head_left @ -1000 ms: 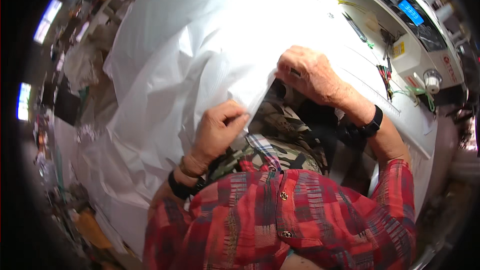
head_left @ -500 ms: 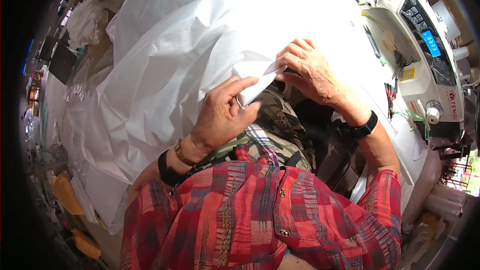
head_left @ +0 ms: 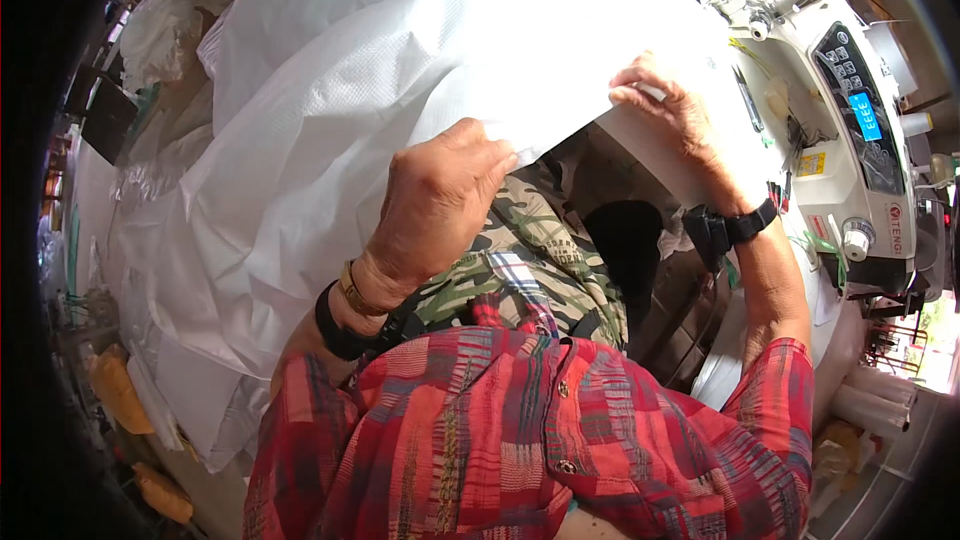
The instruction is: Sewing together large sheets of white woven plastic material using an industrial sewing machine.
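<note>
Observed white sheet (head_left: 320, 150) spread in loose folds across the left and far parts of the scene, with its near edge over the lap. Found left hand (head_left: 435, 190) closed in a pinch on that near edge, thumb against bent fingers, back of the hand turned up. Found right hand (head_left: 680, 120) farther right and slightly farther off, fingers bent to a narrow pinch on the same edge (glare strong here, so fingertip detail hard to read). Saw the edge drawn straight between both hands. Recorded camouflage trousers (head_left: 530, 230) just below the edge and red plaid shirt (head_left: 460, 410) nearest of all. Noted gold bracelet (head_left: 353, 285) beside a black band (head_left: 338, 332) on the left wrist. Logged white sewing machine (head_left: 825, 202) at the right, with lit blue screen (head_left: 863, 117) and round dial (head_left: 857, 238) toward its near end. Marked slim dark tool (head_left: 747, 100) lying between right hand and machine, well apart from the fingers. Listed crumpled clear plastic (head_left: 160, 40) at far left, beyond the sheet.
</note>
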### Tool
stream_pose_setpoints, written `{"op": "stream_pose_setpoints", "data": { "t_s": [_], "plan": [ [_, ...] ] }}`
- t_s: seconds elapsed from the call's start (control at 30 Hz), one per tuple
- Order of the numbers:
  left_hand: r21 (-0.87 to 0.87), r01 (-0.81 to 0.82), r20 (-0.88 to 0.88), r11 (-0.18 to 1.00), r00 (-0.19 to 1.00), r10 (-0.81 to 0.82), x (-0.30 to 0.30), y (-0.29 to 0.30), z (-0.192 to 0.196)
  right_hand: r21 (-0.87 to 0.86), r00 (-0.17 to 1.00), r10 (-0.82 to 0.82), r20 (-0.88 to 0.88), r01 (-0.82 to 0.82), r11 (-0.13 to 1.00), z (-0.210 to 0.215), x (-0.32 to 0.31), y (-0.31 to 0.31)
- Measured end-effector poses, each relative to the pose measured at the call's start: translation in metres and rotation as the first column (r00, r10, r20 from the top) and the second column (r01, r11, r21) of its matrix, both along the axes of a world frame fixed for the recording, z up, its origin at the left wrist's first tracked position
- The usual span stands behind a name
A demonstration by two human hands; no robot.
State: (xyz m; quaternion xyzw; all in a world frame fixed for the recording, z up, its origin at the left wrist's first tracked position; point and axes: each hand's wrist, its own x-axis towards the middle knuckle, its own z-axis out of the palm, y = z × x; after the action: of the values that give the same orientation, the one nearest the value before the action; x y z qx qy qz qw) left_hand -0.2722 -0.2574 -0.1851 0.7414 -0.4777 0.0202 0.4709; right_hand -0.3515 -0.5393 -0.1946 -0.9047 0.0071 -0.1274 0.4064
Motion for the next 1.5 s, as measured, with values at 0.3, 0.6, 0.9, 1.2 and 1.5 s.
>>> {"op": "stream_pose_setpoints", "data": {
  "t_s": [0.3, 0.6, 0.9, 1.2, 1.5],
  "plan": [
    [0.024, 0.115, -0.101, 0.993, 0.989, -0.112, 0.027, 0.007, -0.009, 0.256, 0.989, -0.119, -0.083, 0.137, 0.957, -0.004, 0.013, -0.046],
    [0.1, 0.433, -0.15, 0.896, 0.896, -0.417, 0.045, 0.001, -0.017, -0.675, 0.99, -0.04, 0.137, 0.123, 0.728, -0.001, 0.019, -0.097],
    [0.067, 0.514, 0.102, 0.855, 0.849, -0.519, 0.01, -0.04, -0.023, -0.79, 0.97, -0.101, 0.219, 0.237, 0.565, -0.004, 0.02, -0.091],
    [0.074, 0.529, 0.249, 0.846, 0.811, -0.529, 0.008, -0.05, -0.022, -0.821, 0.901, -0.434, -0.022, 0.232, 0.522, 0.001, -0.025, -0.036],
    [0.147, 0.435, 0.379, 0.889, 0.805, -0.457, 0.013, -0.077, -0.018, -0.867, 0.951, -0.296, 0.089, 0.22, 0.446, 0.003, -0.023, -0.035]
  ]
}}
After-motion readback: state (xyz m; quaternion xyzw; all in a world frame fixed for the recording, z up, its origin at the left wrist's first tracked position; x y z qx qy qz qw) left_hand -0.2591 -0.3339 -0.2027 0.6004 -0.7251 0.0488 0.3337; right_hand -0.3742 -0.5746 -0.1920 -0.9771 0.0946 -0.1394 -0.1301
